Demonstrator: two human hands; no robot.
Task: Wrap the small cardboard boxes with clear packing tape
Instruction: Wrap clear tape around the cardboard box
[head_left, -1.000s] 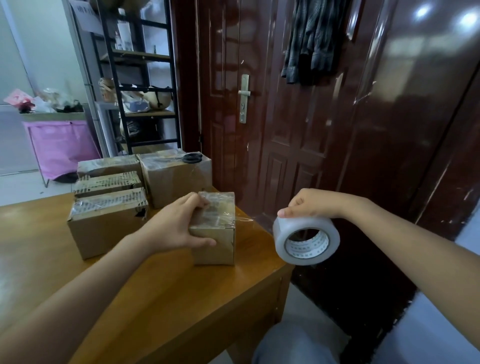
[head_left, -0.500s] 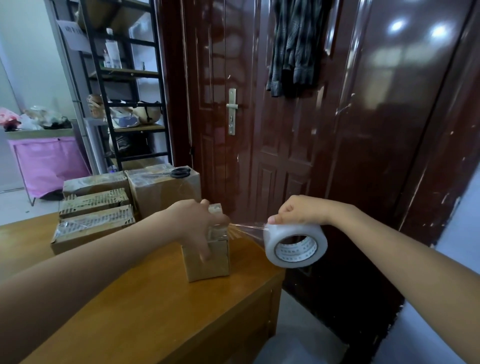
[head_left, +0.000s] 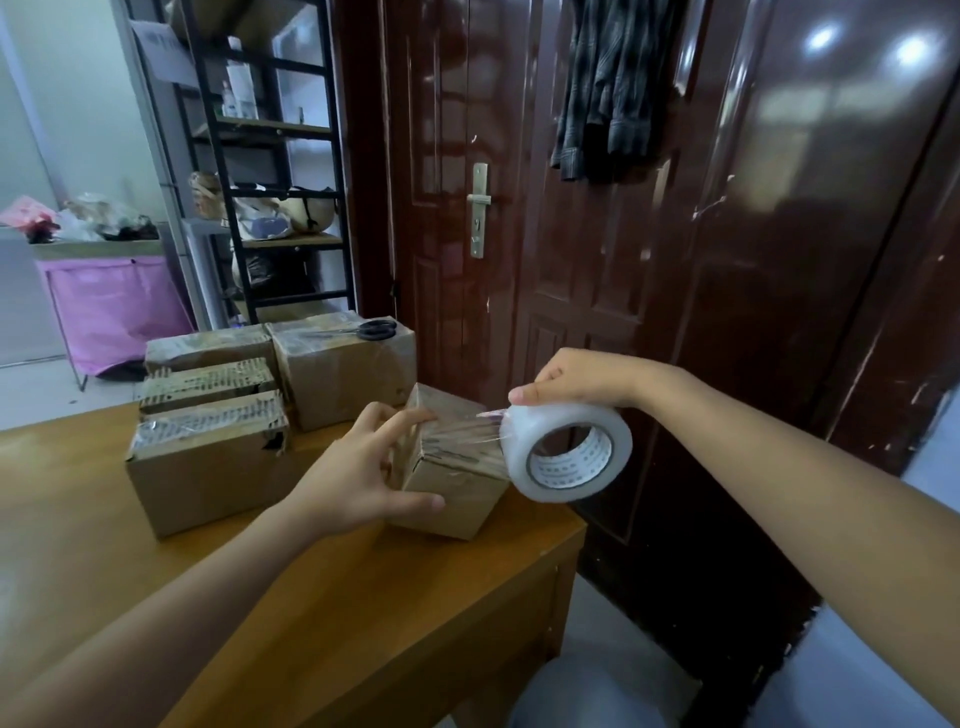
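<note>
A small cardboard box (head_left: 452, 488) stands turned corner-on near the right end of the wooden table (head_left: 322, 613), its upper part covered in shiny clear tape. My left hand (head_left: 363, 467) grips its left side, thumb low on the front face and fingers on the top edge. My right hand (head_left: 576, 376) holds the roll of clear packing tape (head_left: 569, 452) from above, just right of the box. A short stretch of tape runs from the roll onto the box's right face.
Several larger taped cardboard boxes (head_left: 208, 457) sit at the back left of the table, with black scissors (head_left: 376, 329) on the rear one. A dark red door (head_left: 519, 208) stands close behind the table's right end. A black shelf rack (head_left: 270, 156) is further back.
The box has been rotated by my left hand so a corner faces me. The tape roll has moved in against the box's right side, and the pulled stretch of tape is shorter.
</note>
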